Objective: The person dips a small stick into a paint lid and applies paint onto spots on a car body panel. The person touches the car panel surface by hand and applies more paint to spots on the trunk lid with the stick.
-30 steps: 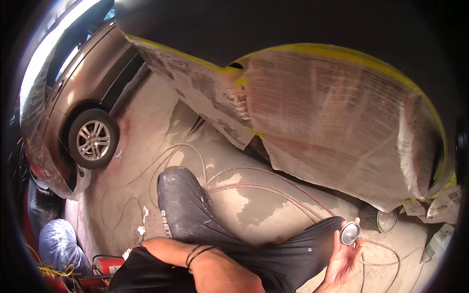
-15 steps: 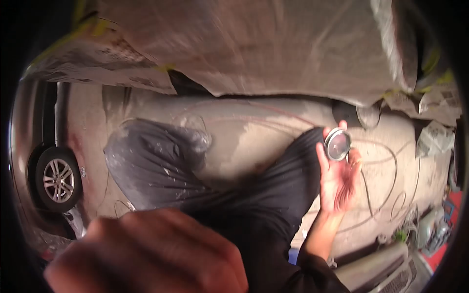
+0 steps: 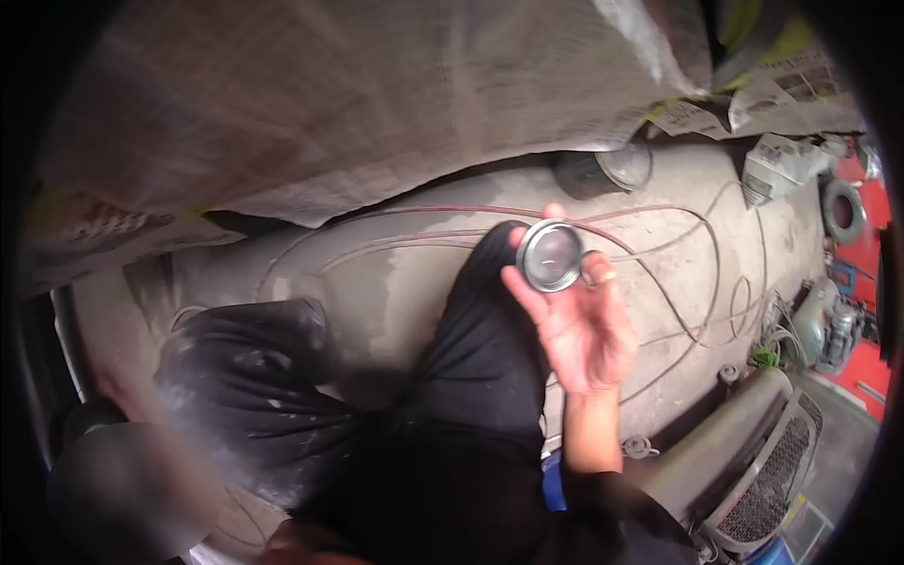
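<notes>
Head view: from where I stand, the right hand [image 3: 591,344] is held palm up, its fingers [image 3: 525,294] and thumb [image 3: 599,267] partly curled around the rim of a round tin [image 3: 553,256]. The grip is light; the palm below is bare, and the tin sits up at the fingertips, its round face towards the camera. As for the left hand, I cannot make it out: down to the left of those fingers there is only a dark blurred shape [image 3: 132,490] and a skin-toned patch [image 3: 306,539], so its opening and any hold are beyond telling.

Just beside the fingers is a knee in dark trousers [image 3: 480,348]. Past the fingertips hangs the paper [image 3: 330,104], with a bucket [image 3: 626,168] near its edge. Hose [image 3: 711,259] loops over the floor [image 3: 377,306] to the right of the fingers, and a grille [image 3: 767,476] lies lower right.

What could go wrong, as I judge it, is a slip: so few contacts on a smooth rim could let the tin tip if the wrist turned or the knee knocked it. Anything loose inside might spill, though I can't tell if it holds any. Dropped, it could roll among the hose, and a foot might snag there too.
</notes>
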Tool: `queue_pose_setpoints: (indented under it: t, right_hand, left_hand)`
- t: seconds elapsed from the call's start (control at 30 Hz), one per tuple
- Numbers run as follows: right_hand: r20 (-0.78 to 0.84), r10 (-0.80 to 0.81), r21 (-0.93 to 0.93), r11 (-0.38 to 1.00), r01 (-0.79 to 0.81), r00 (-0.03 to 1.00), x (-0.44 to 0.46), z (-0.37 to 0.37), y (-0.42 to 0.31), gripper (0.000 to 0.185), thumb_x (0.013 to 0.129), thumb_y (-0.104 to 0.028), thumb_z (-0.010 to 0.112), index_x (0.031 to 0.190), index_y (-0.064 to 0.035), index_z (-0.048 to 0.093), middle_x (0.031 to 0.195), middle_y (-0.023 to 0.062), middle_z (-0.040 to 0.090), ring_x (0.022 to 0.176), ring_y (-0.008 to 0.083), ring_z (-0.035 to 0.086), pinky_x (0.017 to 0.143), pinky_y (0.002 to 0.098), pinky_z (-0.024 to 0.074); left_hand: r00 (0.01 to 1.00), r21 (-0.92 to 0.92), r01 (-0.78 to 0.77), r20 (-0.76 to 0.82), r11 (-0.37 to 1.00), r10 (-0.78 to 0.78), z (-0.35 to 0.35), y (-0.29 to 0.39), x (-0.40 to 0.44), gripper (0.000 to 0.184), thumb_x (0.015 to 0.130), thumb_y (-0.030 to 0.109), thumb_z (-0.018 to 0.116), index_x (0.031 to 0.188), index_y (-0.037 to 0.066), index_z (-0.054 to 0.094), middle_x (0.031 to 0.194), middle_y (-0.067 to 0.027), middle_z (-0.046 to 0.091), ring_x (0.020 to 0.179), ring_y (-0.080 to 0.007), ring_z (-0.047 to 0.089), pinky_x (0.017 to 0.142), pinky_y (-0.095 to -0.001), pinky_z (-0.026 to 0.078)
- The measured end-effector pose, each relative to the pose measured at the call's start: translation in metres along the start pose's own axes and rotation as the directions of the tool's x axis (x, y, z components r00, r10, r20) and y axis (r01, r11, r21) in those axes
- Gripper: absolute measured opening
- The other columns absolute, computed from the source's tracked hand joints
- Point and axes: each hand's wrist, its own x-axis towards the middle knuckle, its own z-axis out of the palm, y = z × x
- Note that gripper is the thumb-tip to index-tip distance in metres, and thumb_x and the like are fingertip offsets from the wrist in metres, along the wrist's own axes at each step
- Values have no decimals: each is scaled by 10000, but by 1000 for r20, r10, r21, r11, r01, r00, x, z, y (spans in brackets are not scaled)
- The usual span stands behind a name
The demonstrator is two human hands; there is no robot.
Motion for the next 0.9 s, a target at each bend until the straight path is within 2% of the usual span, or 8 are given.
queue_pose_setpoints:
  t: [0.1, 0.2, 0.27, 0.37, 0.53, 0.57, 0.7, 0.9]
  right_hand:
    - [-6, -6, -8, 1000, 6, 1000, 3, 4, 1, 106, 1117, -211, 719, 1187, -131, 717, 1866, 180, 202, 1710, 493, 175, 1370, 704, 249]
    - [-42, -43, -42, 998, 41, 998, 7, 18, 3, 127, 1123, -200, 701, 1196, -96, 711, 1858, 206, 212, 1690, 512, 227, 1362, 695, 282]
    - [-41, -82, -42, 996, 80, 996, 14, 26, 8, 142, 1129, -206, 688, 1202, -86, 709, 1851, 216, 224, 1678, 521, 256, 1356, 694, 300]
    - [-55, -117, -46, 992, 115, 992, 13, 46, 16, 150, 1126, -208, 680, 1203, -81, 703, 1817, 229, 302, 1649, 532, 322, 1338, 692, 344]
    - [-78, -122, -53, 992, 118, 989, 18, 93, 24, 153, 1123, -202, 673, 1204, -75, 701, 1758, 222, 411, 1596, 516, 434, 1310, 660, 414]
    - [-75, -117, -65, 992, 113, 990, 15, 105, 20, 158, 1126, -206, 669, 1208, -75, 702, 1742, 223, 434, 1585, 518, 448, 1309, 651, 422]
    - [-67, -130, -36, 991, 128, 989, 12, 138, 25, 170, 1139, -212, 650, 1216, -67, 696, 1681, 211, 509, 1553, 485, 501, 1297, 633, 440]
    - [-48, -86, -61, 995, 83, 995, -1, 124, 35, 199, 1164, -203, 599, 1268, -33, 611, 1596, 178, 580, 1490, 354, 577, 1291, 606, 452]
  left_hand:
    - [984, -360, 155, 139, 920, -112, -12, -15, -10, 290, 1125, 330, 625, 1263, 95, 726, 950, -163, 634, 749, -318, 675, 626, -507, 580]
    - [982, -752, 187, 161, 632, -100, 3, -28, -28, 447, 1174, 433, 539, 1356, 74, 734, 1083, -239, 701, 896, -371, 726, 772, -536, 608]
    - [862, -752, 468, 504, 464, -52, -23, -41, -25, 578, 1196, 500, 471, 1420, 32, 726, 1240, -297, 727, 1032, -381, 754, 900, -521, 606]
    - [535, -376, 656, 843, 655, -52, -84, -75, -72, 674, 1172, 503, 438, 1427, -61, 706, 1377, -299, 725, 1175, -386, 758, 1004, -482, 589]
    - [472, -327, -112, 813, 938, 340, -108, -61, 66, 580, 1125, 356, 429, 1254, -83, 784, 1212, -261, 781, 1064, -402, 769, 975, -550, 604]
    - [426, -281, -182, 842, 942, 333, -119, -68, 85, 621, 1090, 360, 448, 1413, -97, 717, 1432, -288, 714, 1234, -429, 718, 1091, -531, 525]
    - [243, -35, -860, 849, 509, 469, -82, -22, 188, 506, 920, 260, 594, 1299, -12, 788, 1318, -183, 771, 1145, -383, 743, 954, -507, 586]
    - [105, 46, -993, 742, 106, 662, -17, -27, 210, 382, 824, 179, 755, 1182, 57, 808, 1247, -119, 788, 1157, -308, 754, 985, -466, 602]
